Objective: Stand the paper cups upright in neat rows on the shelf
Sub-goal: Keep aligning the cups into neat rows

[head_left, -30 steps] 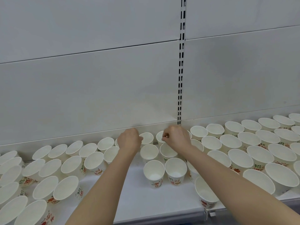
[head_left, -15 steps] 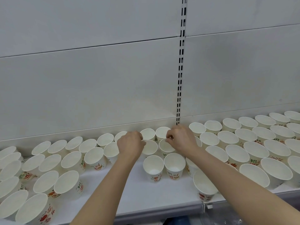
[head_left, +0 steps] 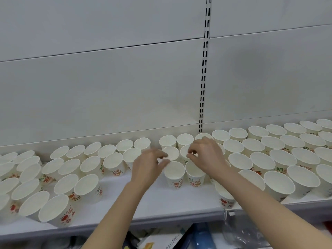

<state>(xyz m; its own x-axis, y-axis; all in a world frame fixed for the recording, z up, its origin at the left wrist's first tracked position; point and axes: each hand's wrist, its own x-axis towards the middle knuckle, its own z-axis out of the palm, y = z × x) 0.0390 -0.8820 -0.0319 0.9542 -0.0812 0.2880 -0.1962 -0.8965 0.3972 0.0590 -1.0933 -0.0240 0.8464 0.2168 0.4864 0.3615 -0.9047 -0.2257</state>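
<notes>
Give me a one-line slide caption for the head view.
Both hands, left and right, adjust upright paper cups mid-shelf among filled rows.

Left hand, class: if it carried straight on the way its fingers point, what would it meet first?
Probably the second-row cup by the left hand's fingertips; contact isn't clear.

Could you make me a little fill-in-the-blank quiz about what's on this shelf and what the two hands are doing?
1. The paper cups stand with their open mouths facing ____.
2. Both hands reach to cups near the ____ of the shelf.
3. The right hand pinches a cup's ____.
4. The slotted strip on the back wall runs ____.

Missing words: up; middle; rim; vertically
</notes>
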